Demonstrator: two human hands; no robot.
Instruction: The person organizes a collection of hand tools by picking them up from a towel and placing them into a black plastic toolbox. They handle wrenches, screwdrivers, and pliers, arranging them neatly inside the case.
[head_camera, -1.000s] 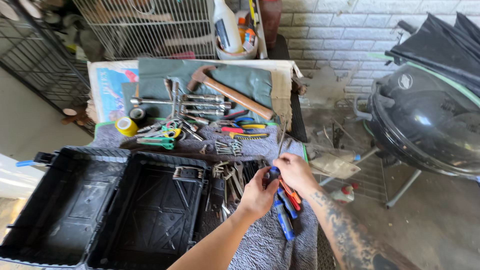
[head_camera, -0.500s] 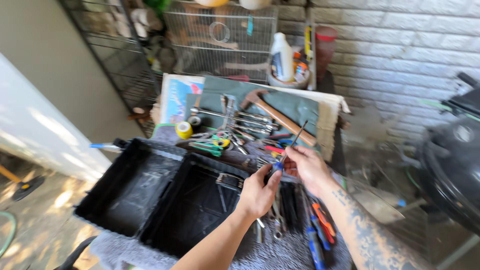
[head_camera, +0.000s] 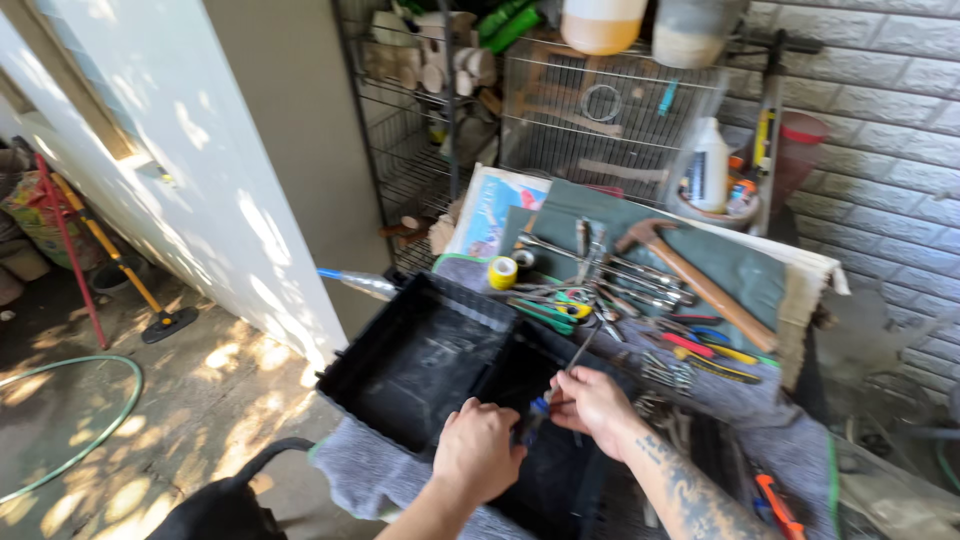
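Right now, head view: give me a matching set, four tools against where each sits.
Things:
1. wooden-handled claw hammer
2. yellow roll of tape
3. long thin-shafted screwdriver with a blue handle
4. open black plastic toolbox

Places:
A. held in both hands, over the box
B. on the grey towel, under the hands
C. on the green cloth, head toward the wire cage
D. just beyond the box's far rim

Pairs: 1-C, 2-D, 3-A, 4-B

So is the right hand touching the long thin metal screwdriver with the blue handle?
Touching. The head view shows the right hand wrapped around the long thin metal screwdriver near its blue handle.
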